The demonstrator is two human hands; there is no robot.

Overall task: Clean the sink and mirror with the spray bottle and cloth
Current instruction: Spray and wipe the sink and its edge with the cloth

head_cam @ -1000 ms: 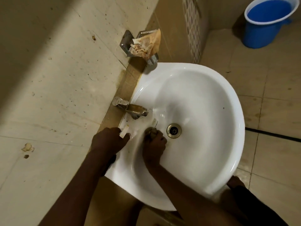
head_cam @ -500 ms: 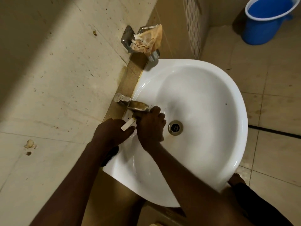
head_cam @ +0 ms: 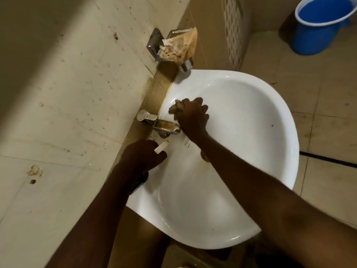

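Right hand (head_cam: pixel 193 118) has shifted from the basin floor near the drain, past the tap (head_cam: pixel 166 127), up to the back rim of the sink (head_cam: pixel 270 132); fingers curled round a grubby cloth (head_cam: pixel 173 109), pressing it to the porcelain. Judged: scrubbing has reached the rim behind the tap. Left hand (head_cam: pixel 144 156) stays on the near rim, fingers closed on a small white piece (head_cam: pixel 161 147), identity unclear. Drain hidden under the right forearm. Spray bottle and mirror out of view
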